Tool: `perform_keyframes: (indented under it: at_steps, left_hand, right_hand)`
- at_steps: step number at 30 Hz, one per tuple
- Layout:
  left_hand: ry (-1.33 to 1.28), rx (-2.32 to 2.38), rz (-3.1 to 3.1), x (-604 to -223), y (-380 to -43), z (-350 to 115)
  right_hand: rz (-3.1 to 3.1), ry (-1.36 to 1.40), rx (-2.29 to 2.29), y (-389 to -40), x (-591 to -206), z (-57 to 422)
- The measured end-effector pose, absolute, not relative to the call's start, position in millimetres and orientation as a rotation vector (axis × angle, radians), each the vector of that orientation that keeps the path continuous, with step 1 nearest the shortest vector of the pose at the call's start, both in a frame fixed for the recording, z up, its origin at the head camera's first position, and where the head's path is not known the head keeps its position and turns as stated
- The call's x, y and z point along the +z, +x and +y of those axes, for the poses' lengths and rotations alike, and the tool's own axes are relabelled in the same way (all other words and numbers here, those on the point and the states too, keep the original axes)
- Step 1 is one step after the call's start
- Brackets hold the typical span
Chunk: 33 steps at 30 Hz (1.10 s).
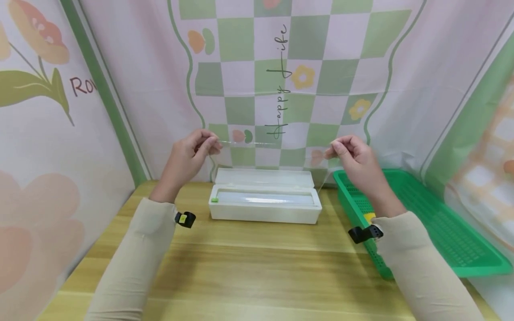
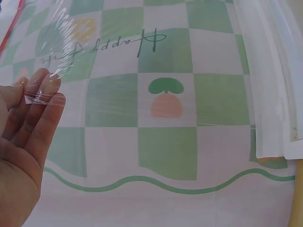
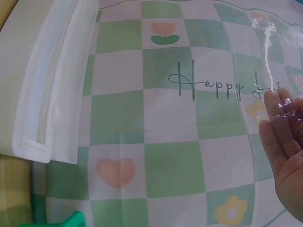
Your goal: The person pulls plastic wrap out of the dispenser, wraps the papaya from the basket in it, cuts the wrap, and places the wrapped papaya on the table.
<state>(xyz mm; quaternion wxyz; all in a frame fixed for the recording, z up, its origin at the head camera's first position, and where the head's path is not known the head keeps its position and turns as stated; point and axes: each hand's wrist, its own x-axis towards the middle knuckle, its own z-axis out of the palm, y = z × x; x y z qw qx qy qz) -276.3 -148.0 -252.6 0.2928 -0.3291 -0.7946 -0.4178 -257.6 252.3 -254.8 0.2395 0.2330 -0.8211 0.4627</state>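
A sheet of clear cling film [image 2: 66, 42] is stretched between my two raised hands, its top edge showing as a thin bright line in the head view. At its left corner, my left hand [image 1: 188, 154] pinches it between thumb and fingers. My right hand [image 1: 357, 162] pinches the opposite corner, where the film [image 3: 271, 52] glints above the fingertips. Below and between the hands, a white cling film dispenser [image 1: 265, 215] sits on the table with its lid [image 1: 263, 178] raised at the back. Through its long opening a shiny film roll [image 1: 261, 198] shows.
A green plastic basket [image 1: 441, 214] stands at the right, partly behind my right forearm, with a small yellow thing [image 1: 369, 216] at its near side. A small green slider [image 1: 214, 200] is on the dispenser's left end. Behind the wooden table [image 1: 249, 267] hangs a checked curtain [image 1: 237, 76].
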Motion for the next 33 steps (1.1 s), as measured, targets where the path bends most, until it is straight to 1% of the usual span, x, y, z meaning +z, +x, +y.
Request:
perform_keyframes:
  at_steps: [25, 33]
  left_hand:
    - [-0.896, -1.094, -2.036, -225, -270, -152]
    - [-0.905, -1.099, -2.035, -217, -268, -152]
  right_hand:
    - [-2.152, 0.730, 1.204, -252, -224, 249]
    - [-2.134, 0.720, 1.201, -250, -216, 248]
